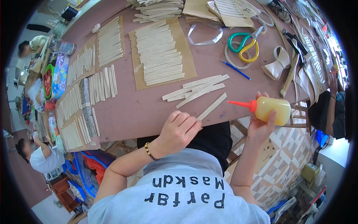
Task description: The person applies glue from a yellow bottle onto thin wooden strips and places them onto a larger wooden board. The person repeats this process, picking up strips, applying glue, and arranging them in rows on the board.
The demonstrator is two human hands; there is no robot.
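Near the table's front edge, my left hand (176, 131) is closed, with its fingers on the near end of a pale flat strip (212, 106). The strip's far end points away to the right. My right hand (260, 128) is wrapped round a squeeze bottle (279, 110) of yellowish liquid, lying sideways in the grip. The bottle's long red nozzle (240, 104) points left, close to the strip's far end but apart from it. Just beyond lies a loose pile of similar strips (197, 88). Whether my left fingers lift the strip or press it down, I cannot tell.
Beyond the pile, a brown sheet (189, 56) carries a row of strips. More rows (102, 84) lie at the left. Scissors (245, 44), a tape roll (234, 61), a blue pencil (235, 70) and a hammer (289, 74) lie to the right. Other people are at the far left and right.
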